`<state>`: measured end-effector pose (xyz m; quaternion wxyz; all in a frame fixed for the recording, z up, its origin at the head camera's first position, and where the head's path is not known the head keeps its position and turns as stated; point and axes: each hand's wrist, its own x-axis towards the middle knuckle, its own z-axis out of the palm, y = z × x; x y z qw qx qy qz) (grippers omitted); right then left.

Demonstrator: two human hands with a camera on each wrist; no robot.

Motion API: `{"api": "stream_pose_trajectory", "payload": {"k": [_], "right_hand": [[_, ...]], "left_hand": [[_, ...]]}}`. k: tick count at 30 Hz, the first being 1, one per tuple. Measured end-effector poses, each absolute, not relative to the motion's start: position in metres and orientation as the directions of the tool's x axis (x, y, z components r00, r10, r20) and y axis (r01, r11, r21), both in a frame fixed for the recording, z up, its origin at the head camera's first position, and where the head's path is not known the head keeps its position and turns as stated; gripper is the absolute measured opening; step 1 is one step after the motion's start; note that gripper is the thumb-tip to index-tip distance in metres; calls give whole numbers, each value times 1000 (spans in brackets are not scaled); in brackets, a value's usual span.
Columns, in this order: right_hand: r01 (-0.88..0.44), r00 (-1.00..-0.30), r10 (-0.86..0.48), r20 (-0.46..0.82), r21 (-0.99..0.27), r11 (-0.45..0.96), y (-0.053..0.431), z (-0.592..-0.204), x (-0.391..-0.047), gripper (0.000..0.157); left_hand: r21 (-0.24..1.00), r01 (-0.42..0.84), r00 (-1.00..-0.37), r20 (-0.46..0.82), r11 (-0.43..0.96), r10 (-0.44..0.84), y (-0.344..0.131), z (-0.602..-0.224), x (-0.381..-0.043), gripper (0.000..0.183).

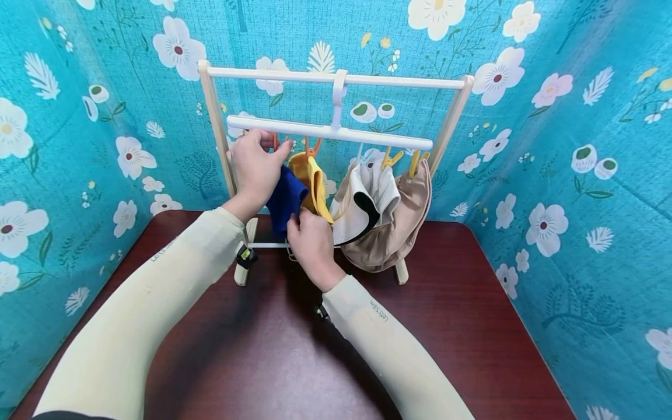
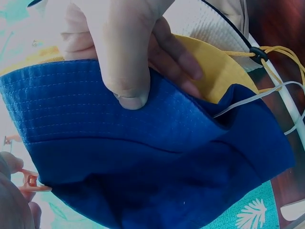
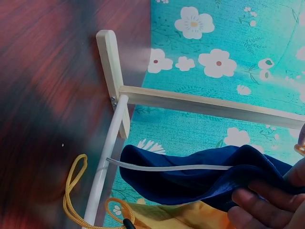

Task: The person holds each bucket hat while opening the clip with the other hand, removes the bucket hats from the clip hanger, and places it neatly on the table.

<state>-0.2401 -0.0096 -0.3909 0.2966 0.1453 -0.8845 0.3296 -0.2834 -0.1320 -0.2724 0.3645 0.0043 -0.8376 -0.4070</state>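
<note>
A blue bucket hat (image 1: 285, 201) hangs at the left end of the white hanger bar. My left hand (image 1: 257, 166) is up at the bar, pinching an orange clip (image 2: 31, 181) at the hat's edge. Lower down, my right hand (image 1: 313, 242) grips the hat's stitched brim, thumb (image 2: 126, 71) on one face and fingers (image 3: 262, 205) behind. A thin pale strap (image 3: 176, 168) trails from the hat. Right beside it hangs a yellow hat (image 1: 315, 181) with a yellow cord (image 3: 71, 191), under another orange clip (image 1: 313, 146).
Farther right hang a white cap (image 1: 353, 224) with a dark-edged brim, a pale grey hat (image 1: 385, 186) and a tan hat (image 1: 404, 216), with yellow clips (image 1: 391, 157). A wooden rack (image 1: 451, 125) carries the hanger (image 1: 367, 136) on a dark red table (image 1: 446, 326); floral cloth (image 1: 577, 221) surrounds it.
</note>
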Motion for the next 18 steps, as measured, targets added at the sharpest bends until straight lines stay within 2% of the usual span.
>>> {"api": "stream_pose_trajectory", "payload": {"k": [18], "right_hand": [[-462, -774, -61, 630, -496, 736, -4, -394, -236, 34]], "left_hand": [[700, 287, -746, 592, 654, -305, -134, -271, -283, 39]]}}
